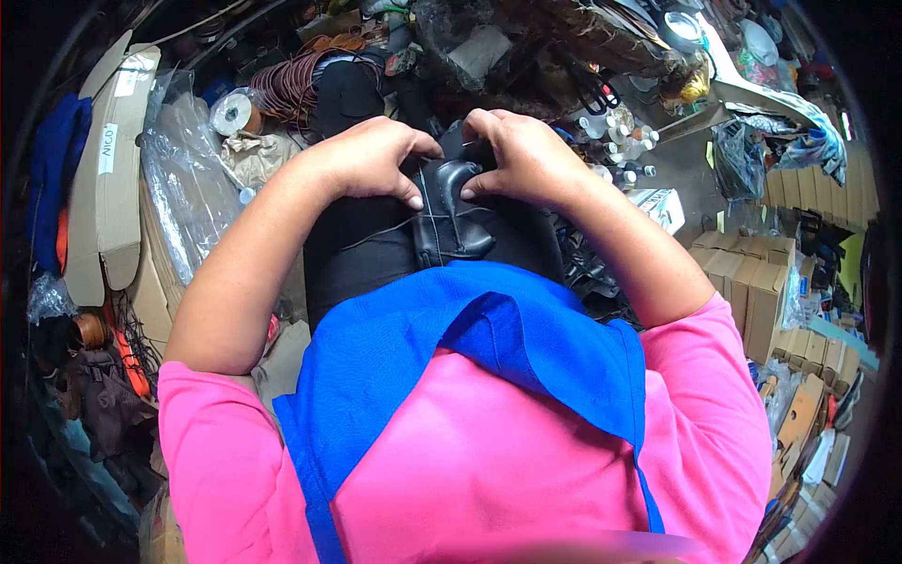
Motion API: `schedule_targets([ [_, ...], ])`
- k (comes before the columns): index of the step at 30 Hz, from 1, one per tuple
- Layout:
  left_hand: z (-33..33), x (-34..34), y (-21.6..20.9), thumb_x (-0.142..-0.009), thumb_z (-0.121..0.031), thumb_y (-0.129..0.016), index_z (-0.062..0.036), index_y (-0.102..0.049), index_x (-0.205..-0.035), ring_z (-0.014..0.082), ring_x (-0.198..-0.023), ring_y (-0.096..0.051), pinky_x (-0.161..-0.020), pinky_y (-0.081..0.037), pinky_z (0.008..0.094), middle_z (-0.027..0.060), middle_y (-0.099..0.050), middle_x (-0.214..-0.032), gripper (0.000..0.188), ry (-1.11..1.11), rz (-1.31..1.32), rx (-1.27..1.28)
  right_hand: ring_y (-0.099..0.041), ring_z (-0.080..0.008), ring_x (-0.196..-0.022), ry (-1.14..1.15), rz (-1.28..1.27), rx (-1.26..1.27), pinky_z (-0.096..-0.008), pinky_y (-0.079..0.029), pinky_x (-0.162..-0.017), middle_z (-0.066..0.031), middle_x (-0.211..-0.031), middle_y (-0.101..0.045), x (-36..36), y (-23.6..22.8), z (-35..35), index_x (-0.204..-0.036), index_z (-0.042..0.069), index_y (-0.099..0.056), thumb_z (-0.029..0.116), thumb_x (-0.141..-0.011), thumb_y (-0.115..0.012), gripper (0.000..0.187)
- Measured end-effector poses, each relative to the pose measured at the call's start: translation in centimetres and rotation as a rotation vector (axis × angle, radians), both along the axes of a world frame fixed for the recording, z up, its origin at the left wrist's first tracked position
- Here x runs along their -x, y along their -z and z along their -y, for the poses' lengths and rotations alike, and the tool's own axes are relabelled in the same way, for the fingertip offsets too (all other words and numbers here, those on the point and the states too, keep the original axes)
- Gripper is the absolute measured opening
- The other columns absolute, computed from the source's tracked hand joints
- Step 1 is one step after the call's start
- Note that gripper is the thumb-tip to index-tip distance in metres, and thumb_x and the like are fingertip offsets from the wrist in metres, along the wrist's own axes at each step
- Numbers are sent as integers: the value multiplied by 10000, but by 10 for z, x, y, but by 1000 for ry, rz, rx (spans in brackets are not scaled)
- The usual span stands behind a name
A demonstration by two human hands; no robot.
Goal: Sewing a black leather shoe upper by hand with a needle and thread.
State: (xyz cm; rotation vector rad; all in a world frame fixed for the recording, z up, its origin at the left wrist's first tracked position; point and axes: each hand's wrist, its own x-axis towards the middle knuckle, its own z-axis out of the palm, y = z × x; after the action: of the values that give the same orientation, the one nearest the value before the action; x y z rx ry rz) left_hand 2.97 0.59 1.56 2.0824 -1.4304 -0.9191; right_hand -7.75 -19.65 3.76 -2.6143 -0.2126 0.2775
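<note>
A glossy black leather piece (453, 221) with raised seams lies across my black-clad lap; its exact kind is unclear. My left hand (371, 167) curls at its upper left edge, with thumb and forefinger bent around that side. From the right, my right hand (526, 162) grips the upper part, its thumb pressed on the leather and its fingers at the far edge. A thin pale thread (427, 202) runs down the left side of the piece, close to my left thumb. Whether a needle is in my fingers does not show.
Coiled brown cord (291, 89) and a white-ended spool (235, 113) lie beyond my left arm, near clear plastic wrap (188, 179) and tall cardboard (108, 169). Several small bottles (615, 141) stand past my right hand. Stacked cardboard boxes (752, 282) fill the right side.
</note>
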Motion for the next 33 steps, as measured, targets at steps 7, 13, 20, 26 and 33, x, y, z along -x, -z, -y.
schedule_targets([
  [7,22,14,7,-575,-51,-813,5,-647,-933,179,-796,-619,-717,-483,309,86,-660,-862,398,-287,-87,193,-594,-355,-923,133,78,-105,-418,-484,-798,-157,-946,-587,13,15,10,-1055,46,-557,258,-661,-807,513],
  [13,7,8,21,-632,19,-789,14,-642,-1024,87,-850,-591,-807,-489,256,6,-658,-900,419,-291,-476,255,-601,-283,-863,150,175,-281,-359,-496,-771,-122,-915,-586,40,6,25,-1012,108,-701,116,-816,-667,199],
  [20,4,11,22,-633,6,-803,13,-635,-1061,107,-909,-583,-851,-475,269,26,-655,-963,460,-295,-482,263,-614,-223,-806,-21,214,-59,-351,-377,-801,-38,-804,-642,76,1,7,-865,147,-719,167,-772,-712,95],
  [26,2,16,23,-623,-7,-807,6,-639,-1078,124,-917,-594,-866,-473,278,42,-668,-978,485,-322,-384,280,-604,-265,-756,143,180,-258,-371,-428,-712,-77,-778,-618,65,-11,-2,-859,106,-712,168,-768,-709,110],
  [33,-3,17,17,-617,-27,-804,1,-647,-1091,127,-939,-596,-889,-464,276,46,-678,-1001,500,-316,-341,279,-610,-278,-755,30,162,-120,-374,-437,-686,-101,-779,-611,57,-17,-5,-879,80,-705,168,-773,-704,138],
])
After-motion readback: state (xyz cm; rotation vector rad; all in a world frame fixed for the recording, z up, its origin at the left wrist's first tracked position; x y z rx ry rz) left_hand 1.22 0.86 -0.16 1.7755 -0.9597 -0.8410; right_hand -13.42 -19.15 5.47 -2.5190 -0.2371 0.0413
